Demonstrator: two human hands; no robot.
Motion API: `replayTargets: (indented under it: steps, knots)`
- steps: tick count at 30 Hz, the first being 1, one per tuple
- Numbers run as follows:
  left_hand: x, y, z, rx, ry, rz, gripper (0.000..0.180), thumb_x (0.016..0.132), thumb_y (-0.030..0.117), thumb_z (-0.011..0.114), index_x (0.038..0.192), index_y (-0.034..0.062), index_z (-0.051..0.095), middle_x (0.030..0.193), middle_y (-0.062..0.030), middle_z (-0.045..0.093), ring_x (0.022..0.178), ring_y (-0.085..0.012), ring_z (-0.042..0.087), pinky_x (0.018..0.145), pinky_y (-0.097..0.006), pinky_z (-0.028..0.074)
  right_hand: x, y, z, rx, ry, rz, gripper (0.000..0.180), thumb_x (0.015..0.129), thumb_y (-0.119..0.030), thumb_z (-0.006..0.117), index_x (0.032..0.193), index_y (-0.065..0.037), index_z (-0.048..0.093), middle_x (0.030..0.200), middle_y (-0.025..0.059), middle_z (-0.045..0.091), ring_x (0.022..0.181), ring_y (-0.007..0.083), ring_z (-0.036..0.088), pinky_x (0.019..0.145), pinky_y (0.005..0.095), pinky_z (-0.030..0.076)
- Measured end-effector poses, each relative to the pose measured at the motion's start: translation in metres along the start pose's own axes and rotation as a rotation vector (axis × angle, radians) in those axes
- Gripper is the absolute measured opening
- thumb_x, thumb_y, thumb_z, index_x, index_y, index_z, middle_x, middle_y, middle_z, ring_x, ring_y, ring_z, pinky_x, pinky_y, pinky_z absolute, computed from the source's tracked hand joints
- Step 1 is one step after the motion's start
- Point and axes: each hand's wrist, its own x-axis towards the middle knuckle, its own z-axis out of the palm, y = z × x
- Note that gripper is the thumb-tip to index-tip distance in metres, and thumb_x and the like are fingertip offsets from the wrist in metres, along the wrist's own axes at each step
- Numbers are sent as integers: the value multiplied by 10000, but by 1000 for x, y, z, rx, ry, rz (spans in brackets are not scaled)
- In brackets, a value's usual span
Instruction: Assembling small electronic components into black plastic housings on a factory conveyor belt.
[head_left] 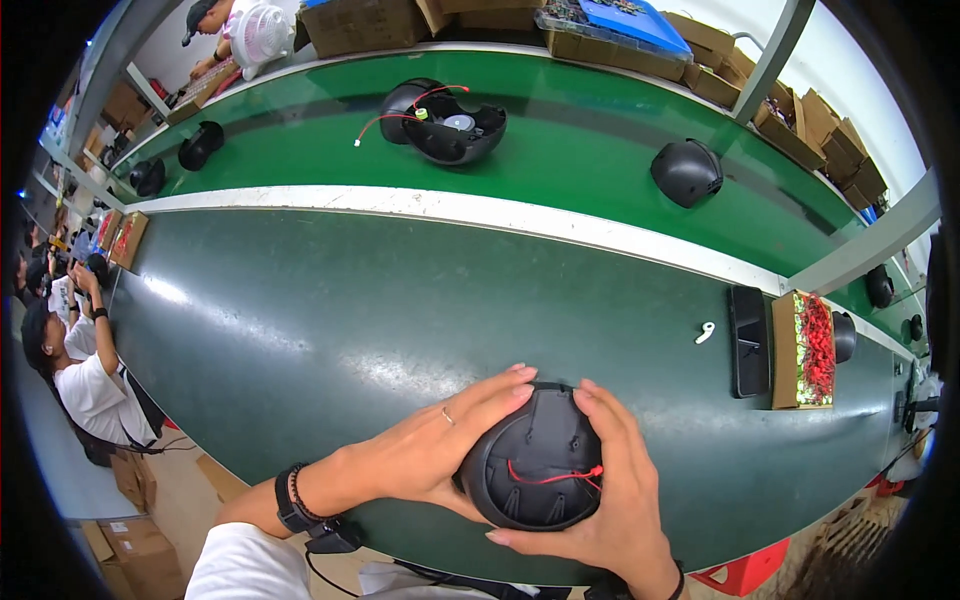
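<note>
Across the lower part of my head view spreads a dark green workbench (pixel 330 290), scuffed and shiny where the light hits it. Beyond its white rail (pixel 450 208) I see a brighter green conveyor belt (pixel 570 150) carrying black shells (pixel 688 172), and one opened unit (pixel 462 145) with red wires trailing from it. Cardboard boxes (pixel 365 28) line the far edge, near a white fan (pixel 262 42). At the left, a co-worker in a white T-shirt (pixel 95 400) sits at the bench. Toward the right end lie a white earbud (pixel 706 333), a black smartphone (pixel 748 342) and, just beside the phone, an open carton (pixel 788 365) of red-wired parts.

The fisheye rim cuts off the room's edges, and I can't make out the people farther back at the left. The underside of the held piece is hidden from me, and fingers cover parts of its sides.

That piece, a rounded black plastic housing (pixel 540 440), is over the near edge of the bench; I can't tell whether it touches the top. The wearer's left hand (pixel 455 435) grips its left side, the right hand (pixel 630 485) its right. Its face shows molded ribs and small posts, with a thin red wire (pixel 597 470) running across to a red tangle near the right fingers.
</note>
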Motion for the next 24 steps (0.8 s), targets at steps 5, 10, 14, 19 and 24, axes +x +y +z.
replayTargets:
  steps: [5,10,14,19,24]
  knots:
    - [4,2,-6,196,59,79,1172,745,470,947,1600,-52,339,1601,-335,439,1451,-491,519,1130,-523,540,1,2,1,19,25,-10,1163,568,-534,1043,1438,50,537,1446,319,558,1264,453,645,1017,507,577]
    - [8,2,-10,352,102,156,1130,751,523,919,1544,-101,411,1518,-316,552,1342,-445,639,1039,-473,608,3,5,3,0,80,-62,1141,551,-549,1039,1404,44,569,1394,308,610,1181,435,693,960,487,606]
    - [11,1,-9,323,89,159,1168,723,525,940,1565,-79,401,1516,-316,551,1348,-449,632,1054,-465,599,2,7,2,-13,108,-70,1122,550,-546,1038,1388,43,582,1372,300,629,1165,429,702,946,479,612]
    - [12,-3,-3,-10,40,123,1297,692,428,1003,1671,41,246,1648,-289,383,1479,-472,479,1176,-516,485,0,8,-1,42,87,-52,1137,548,-528,1046,1402,55,574,1380,298,631,1213,434,689,997,482,592]
    - [8,-9,3,32,29,176,1309,683,403,1017,1669,55,230,1688,-284,285,1509,-483,415,1194,-547,453,-5,14,-8,166,20,-16,1222,544,-483,1066,1485,70,516,1430,303,597,1303,426,648,1088,479,543]
